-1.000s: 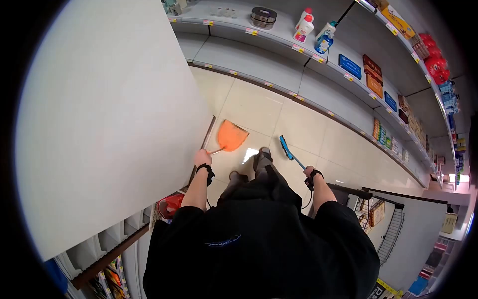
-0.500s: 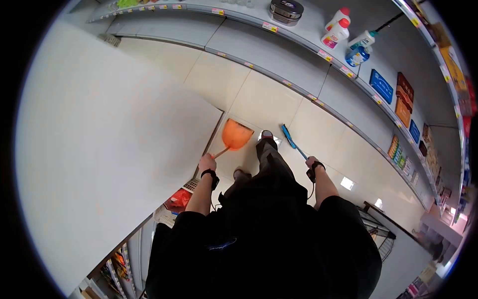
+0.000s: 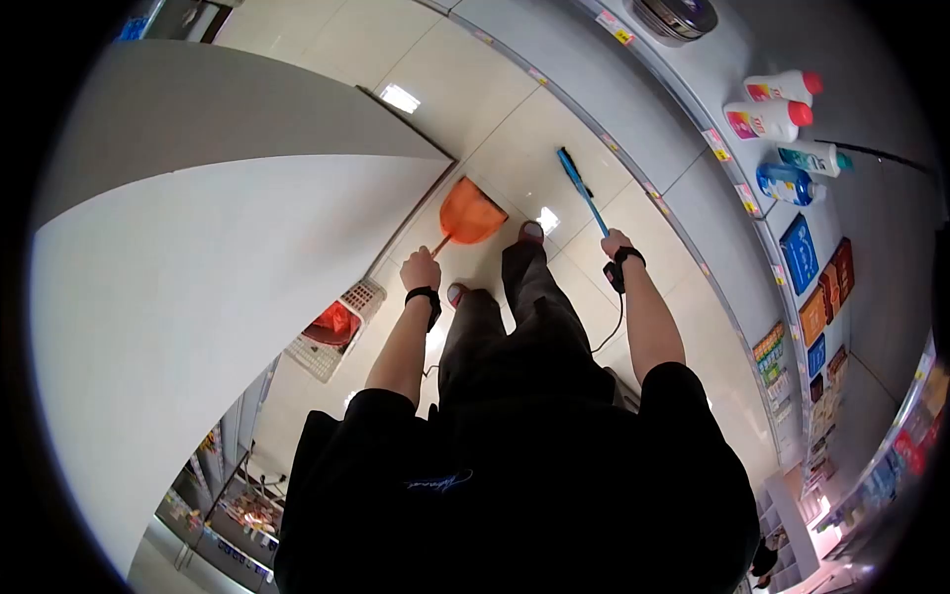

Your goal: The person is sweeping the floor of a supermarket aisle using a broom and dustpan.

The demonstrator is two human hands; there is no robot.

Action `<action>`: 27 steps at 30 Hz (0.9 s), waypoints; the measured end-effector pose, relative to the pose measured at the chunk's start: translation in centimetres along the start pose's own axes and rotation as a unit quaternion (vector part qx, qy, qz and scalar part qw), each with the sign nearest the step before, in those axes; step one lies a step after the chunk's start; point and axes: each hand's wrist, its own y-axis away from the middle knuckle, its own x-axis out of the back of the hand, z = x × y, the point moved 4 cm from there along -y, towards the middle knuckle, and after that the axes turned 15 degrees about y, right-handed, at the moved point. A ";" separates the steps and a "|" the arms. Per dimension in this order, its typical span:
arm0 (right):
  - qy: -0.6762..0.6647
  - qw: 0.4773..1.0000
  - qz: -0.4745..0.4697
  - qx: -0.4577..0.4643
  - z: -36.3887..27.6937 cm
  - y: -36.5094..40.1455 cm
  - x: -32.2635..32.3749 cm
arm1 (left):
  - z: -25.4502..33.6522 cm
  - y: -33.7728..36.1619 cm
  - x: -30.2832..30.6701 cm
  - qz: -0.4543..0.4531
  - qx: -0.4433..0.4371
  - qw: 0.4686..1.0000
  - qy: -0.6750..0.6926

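Note:
My left hand (image 3: 421, 269) is closed round the handle of an orange dustpan (image 3: 469, 213). The pan is in front of that hand, close beside the base of the white counter. In my right hand (image 3: 617, 244) is the handle of a blue broom (image 3: 582, 190), its narrow head with dark bristles pointing forward, away from me, near the foot of the shelves. My feet stand on the tiled floor (image 3: 500, 124) between the two tools, one shoe ahead of the other.
A large white counter (image 3: 228, 297) fills the left side. Shelving (image 3: 584, 89) curves along the right, with white bottles (image 3: 767, 120), a blue bottle (image 3: 787, 184), a round tin (image 3: 678, 18) and boxes (image 3: 800, 251). Beside the counter stands a white basket (image 3: 364, 297) holding something red.
I have moved forward along the aisle and the view has turned. The broom head has swung further forward of my right hand. Both tools stay in my hands.

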 end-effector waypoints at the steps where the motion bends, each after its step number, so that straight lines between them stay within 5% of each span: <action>1: -0.008 1.000 -0.012 -0.001 -1.0 -0.4 0.6 | 0.2 -0.2 0.1 0.000 0.003 1.000 -0.001; 15: 0.091 0.993 -0.008 0.079 -12.6 -0.6 -1.8 | 1.4 -0.9 0.6 -0.008 0.019 0.999 -0.031; 18: 0.142 0.975 -0.031 0.166 -14.8 1.2 -4.7 | 1.7 -1.1 0.7 -0.016 0.022 0.999 -0.032; 21: 0.132 0.951 -0.071 0.269 -15.2 0.3 -7.9 | 2.0 -1.2 0.9 -0.018 0.021 0.999 -0.043; 23: 0.101 0.958 -0.131 0.234 -15.0 2.4 -6.7 | 1.6 -1.1 0.7 -0.016 0.023 0.998 -0.048; 27: 0.074 0.958 -0.033 0.274 -11.3 -1.0 -6.3 | 0.6 -1.0 0.1 0.009 0.013 0.999 -0.030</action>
